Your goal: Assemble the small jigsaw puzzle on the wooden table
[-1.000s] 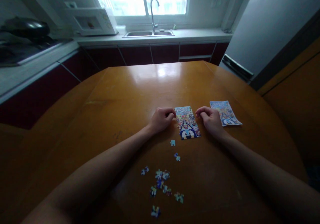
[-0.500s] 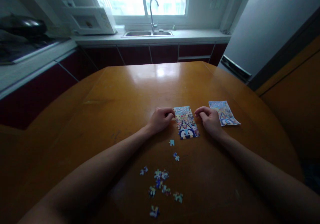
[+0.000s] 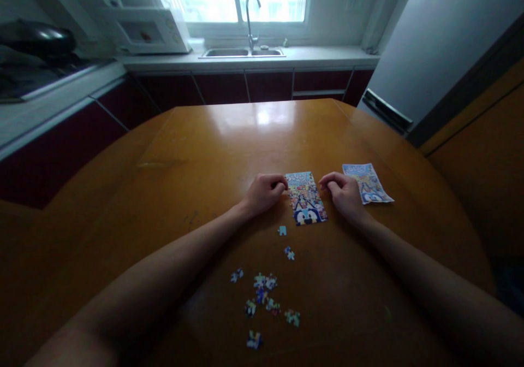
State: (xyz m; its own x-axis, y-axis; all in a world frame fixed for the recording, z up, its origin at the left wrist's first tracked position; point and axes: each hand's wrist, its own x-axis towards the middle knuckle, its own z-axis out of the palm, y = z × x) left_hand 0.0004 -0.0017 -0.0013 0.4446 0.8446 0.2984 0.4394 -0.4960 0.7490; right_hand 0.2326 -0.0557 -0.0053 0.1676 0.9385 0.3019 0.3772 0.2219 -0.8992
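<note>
A picture card (image 3: 306, 199) with a blue cartoon dog's face lies flat on the wooden table between my hands. My left hand (image 3: 265, 193) rests on the table with curled fingers, their tips at the card's upper left edge. Just off the card's right edge, my right hand (image 3: 343, 195) is also curled, thumb close to the forefinger. I see nothing in either hand. Below the card lie a light-blue jigsaw piece (image 3: 282, 230) and a blue-and-white piece or pair (image 3: 289, 253). Closer to me is a loose cluster of several jigsaw pieces (image 3: 261, 295).
A creased sheet (image 3: 370, 184) with a similar picture lies right of my right hand. The wooden table (image 3: 229, 148) reaches toward a counter with a sink (image 3: 227, 53) and a microwave (image 3: 141, 31). A wok (image 3: 36, 38) is on the left; a fridge (image 3: 426, 45) stands right.
The view has shifted very slightly, so everything on the table appears a little higher. My hands, the card and the jigsaw pieces keep their places.
</note>
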